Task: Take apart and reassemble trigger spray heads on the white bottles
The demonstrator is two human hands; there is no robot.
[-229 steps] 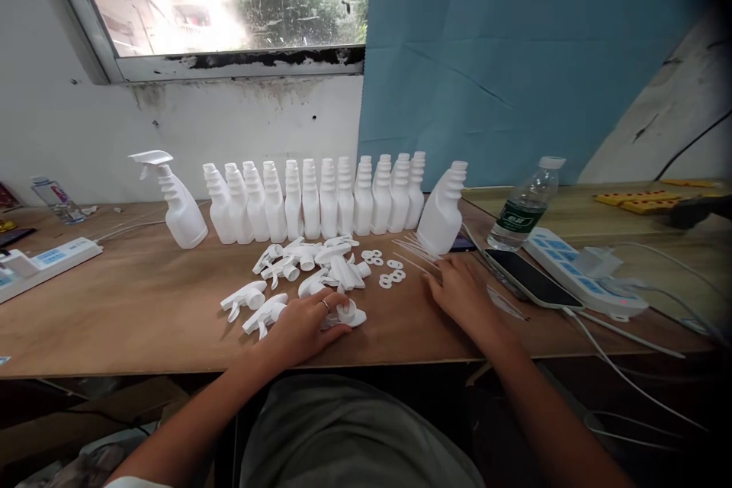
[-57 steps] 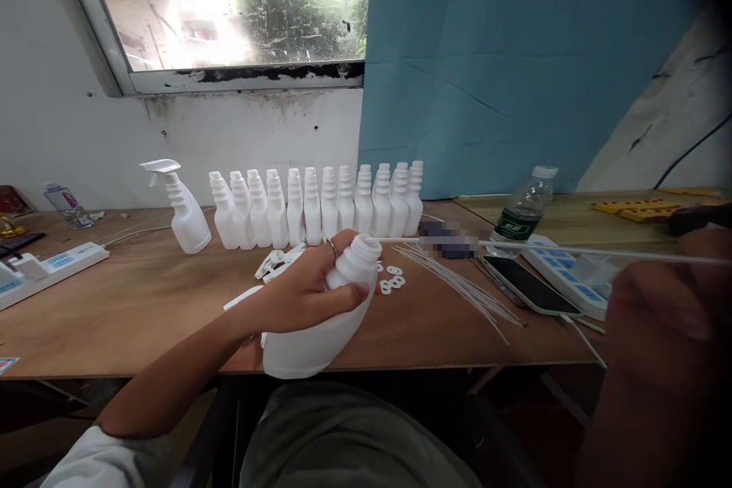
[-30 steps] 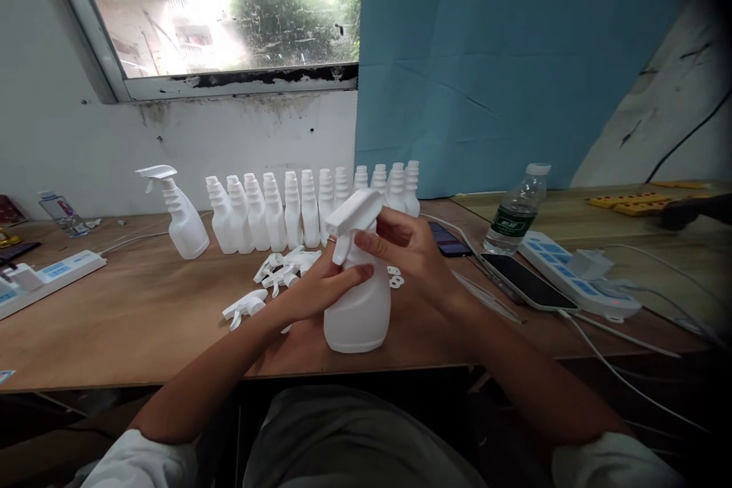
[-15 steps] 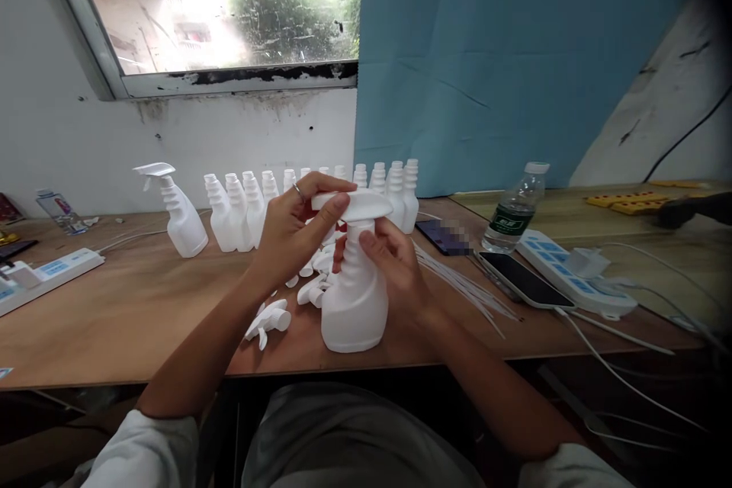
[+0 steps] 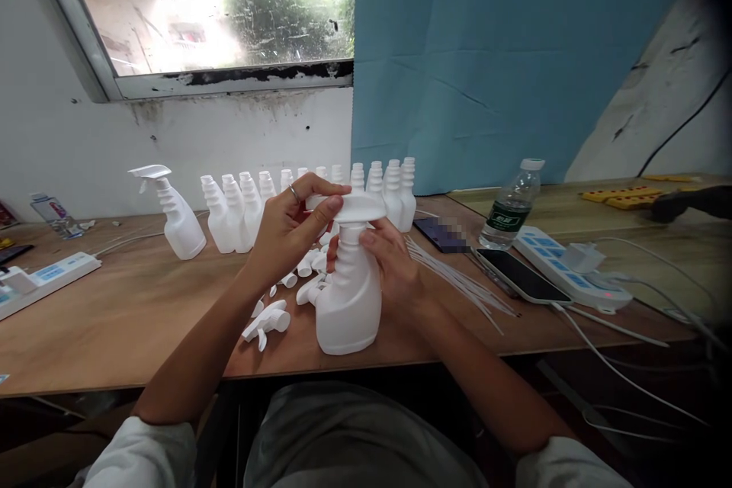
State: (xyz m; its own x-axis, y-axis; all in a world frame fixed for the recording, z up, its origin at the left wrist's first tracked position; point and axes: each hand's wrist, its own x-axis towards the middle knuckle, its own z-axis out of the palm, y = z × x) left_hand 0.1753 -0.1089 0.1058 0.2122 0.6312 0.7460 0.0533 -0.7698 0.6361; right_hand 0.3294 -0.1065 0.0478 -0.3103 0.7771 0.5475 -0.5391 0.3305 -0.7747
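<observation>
A white spray bottle (image 5: 350,313) stands upright near the table's front edge, with a white trigger sprayer head (image 5: 366,206) on its neck. My left hand (image 5: 294,225), a ring on one finger, pinches the sprayer head between thumb and fingers. Around the bottle's neck, just under the head, my right hand (image 5: 392,259) is closed. Loose trigger heads (image 5: 268,322) lie on the table left of the bottle, several more partly hidden behind it. A row of white bottles without heads (image 5: 218,215) stands at the back.
A bottle with a sprayer fitted (image 5: 181,217) stands back left. White plastic tubes (image 5: 457,282), a phone (image 5: 523,274), a water bottle (image 5: 513,206) and a power strip (image 5: 572,267) lie or stand to the right. Another power strip (image 5: 49,284) is at the left edge.
The view has shifted slightly, so most things sit a little further left. Both hands keep their hold on the bottle and sprayer head, with little other visible movement.
</observation>
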